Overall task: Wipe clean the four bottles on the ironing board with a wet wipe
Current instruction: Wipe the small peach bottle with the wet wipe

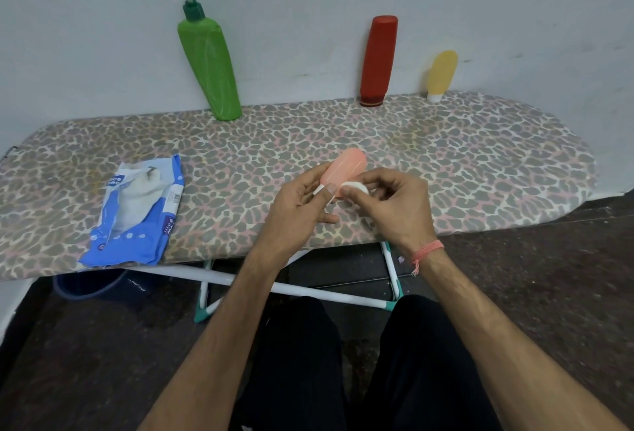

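Observation:
My left hand (pixel 302 211) grips a small pink bottle (pixel 344 168) near its white cap, tilted up and away over the ironing board (pixel 480 163). My right hand (pixel 394 204) pinches a bunched white wet wipe (pixel 355 187) against the bottle's lower side. A tall green pump bottle (pixel 209 63) leans on the wall at the board's back left. A red bottle (pixel 377 60) stands cap-down at the back, right of centre. Right of it a small yellow bottle (pixel 442 75) stands on its white cap.
A torn-open blue and white wet wipe pack (pixel 137 211) lies on the board's left front part. The board's white and teal legs (pixel 308 290) stand on a dark floor in front of my knees. A dark blue tub (pixel 89 284) sits under the left edge.

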